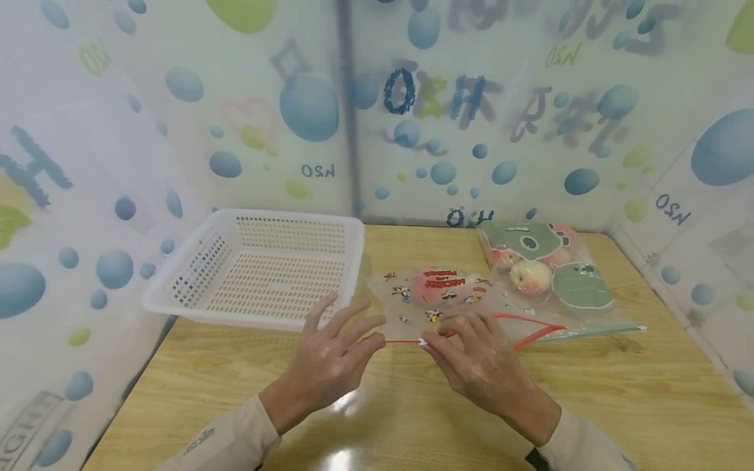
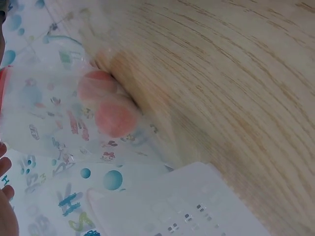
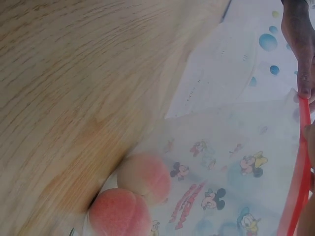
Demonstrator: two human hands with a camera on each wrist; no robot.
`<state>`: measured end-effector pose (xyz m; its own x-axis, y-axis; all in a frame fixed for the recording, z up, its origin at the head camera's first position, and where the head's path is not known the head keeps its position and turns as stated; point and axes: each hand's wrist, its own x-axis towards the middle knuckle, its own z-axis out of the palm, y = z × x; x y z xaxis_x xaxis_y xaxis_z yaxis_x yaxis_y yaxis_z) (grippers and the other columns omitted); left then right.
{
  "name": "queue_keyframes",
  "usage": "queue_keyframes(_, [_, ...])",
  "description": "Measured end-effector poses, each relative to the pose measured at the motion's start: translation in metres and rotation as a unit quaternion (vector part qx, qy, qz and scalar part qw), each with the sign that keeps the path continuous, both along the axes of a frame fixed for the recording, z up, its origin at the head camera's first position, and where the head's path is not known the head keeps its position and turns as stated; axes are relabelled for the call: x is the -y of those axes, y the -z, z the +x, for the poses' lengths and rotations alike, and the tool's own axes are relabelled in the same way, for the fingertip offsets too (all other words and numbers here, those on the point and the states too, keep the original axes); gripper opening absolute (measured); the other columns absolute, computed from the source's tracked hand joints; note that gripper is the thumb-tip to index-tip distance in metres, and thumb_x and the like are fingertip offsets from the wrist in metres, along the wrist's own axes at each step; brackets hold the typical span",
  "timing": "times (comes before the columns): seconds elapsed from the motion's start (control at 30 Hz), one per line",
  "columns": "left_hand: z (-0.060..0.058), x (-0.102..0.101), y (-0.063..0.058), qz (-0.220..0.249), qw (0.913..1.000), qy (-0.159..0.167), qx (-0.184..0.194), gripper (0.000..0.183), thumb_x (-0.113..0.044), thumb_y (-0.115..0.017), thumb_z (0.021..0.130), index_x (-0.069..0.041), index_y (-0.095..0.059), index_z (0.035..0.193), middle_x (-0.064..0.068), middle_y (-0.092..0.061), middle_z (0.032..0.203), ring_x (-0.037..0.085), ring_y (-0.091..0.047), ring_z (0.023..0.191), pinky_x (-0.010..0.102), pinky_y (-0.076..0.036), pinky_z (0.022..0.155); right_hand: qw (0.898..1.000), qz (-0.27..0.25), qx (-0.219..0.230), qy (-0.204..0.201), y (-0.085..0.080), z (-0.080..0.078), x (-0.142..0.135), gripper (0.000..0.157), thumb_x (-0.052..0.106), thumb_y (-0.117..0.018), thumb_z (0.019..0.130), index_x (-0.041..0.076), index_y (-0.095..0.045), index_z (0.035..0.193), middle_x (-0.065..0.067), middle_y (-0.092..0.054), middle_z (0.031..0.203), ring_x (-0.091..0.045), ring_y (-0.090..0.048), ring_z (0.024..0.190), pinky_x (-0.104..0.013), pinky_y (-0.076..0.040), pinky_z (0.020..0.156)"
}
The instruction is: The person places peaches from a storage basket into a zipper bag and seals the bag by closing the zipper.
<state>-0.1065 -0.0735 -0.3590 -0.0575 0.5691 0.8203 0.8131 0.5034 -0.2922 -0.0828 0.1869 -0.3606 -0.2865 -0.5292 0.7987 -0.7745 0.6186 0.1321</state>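
Note:
A clear zip bag printed with Mickey cartoon figures lies on the table, its red zip edge toward me. Two peaches show through its plastic in the right wrist view. My left hand pinches the left end of the red zip between thumb and finger, the other fingers spread. Beside it, my right hand pinches the zip at the white slider. To the slider's right, the red strips part, so the bag's mouth gapes there.
A white perforated plastic basket stands at the left back of the table. At the right lies another clear bag with a green cartoon print, a green zip and several peaches inside. Patterned curtains enclose the wooden table.

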Motion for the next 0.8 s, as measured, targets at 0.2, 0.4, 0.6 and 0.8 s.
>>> queue_keyframes(0.2, [0.0003,0.0009,-0.0006,-0.007,0.9999,-0.001,0.011,0.023,-0.014,-0.053,0.102,-0.011,-0.072,0.088,0.006,-0.072,0.115,0.034,-0.064,0.115,0.067,-0.040,0.097,1.000,-0.001,0.000,0.002,-0.0004,0.0001,-0.0018,0.035,0.027,-0.049,0.108,0.007,-0.076,0.098,-0.016,-0.061,0.108,-0.037,-0.061,0.102,-0.045,-0.051,0.077])
queue_keyframes(0.4, [-0.0008,0.0025,-0.0007,-0.011,0.9999,0.005,0.007,0.024,-0.014,-0.052,0.103,-0.010,-0.072,0.089,0.008,-0.072,0.117,0.035,-0.064,0.116,0.067,-0.040,0.099,1.000,0.001,0.012,0.007,-0.0018,0.0013,-0.0028,0.037,0.029,-0.048,0.109,0.007,-0.075,0.097,-0.019,-0.060,0.118,-0.037,-0.059,0.106,-0.047,-0.049,0.081])
queue_keyframes(0.6, [-0.0014,0.0051,-0.0008,-0.011,0.9999,0.001,0.000,0.024,-0.014,-0.053,0.102,-0.010,-0.072,0.088,0.007,-0.072,0.116,0.034,-0.064,0.116,0.067,-0.041,0.098,1.000,0.002,0.015,0.009,-0.0027,0.0020,-0.0040,0.038,0.029,-0.048,0.109,0.007,-0.076,0.097,-0.019,-0.061,0.119,-0.037,-0.059,0.106,-0.050,-0.048,0.084])
queue_keyframes(0.8, [-0.0021,0.0085,-0.0003,-0.001,0.9999,0.001,-0.013,0.024,-0.013,-0.054,0.102,-0.010,-0.072,0.087,0.007,-0.073,0.114,0.035,-0.066,0.112,0.067,-0.041,0.097,1.000,0.009,0.014,0.009,-0.0045,0.0008,-0.0052,0.039,0.030,-0.047,0.109,0.007,-0.077,0.097,-0.020,-0.061,0.119,-0.038,-0.059,0.106,-0.054,-0.047,0.091])
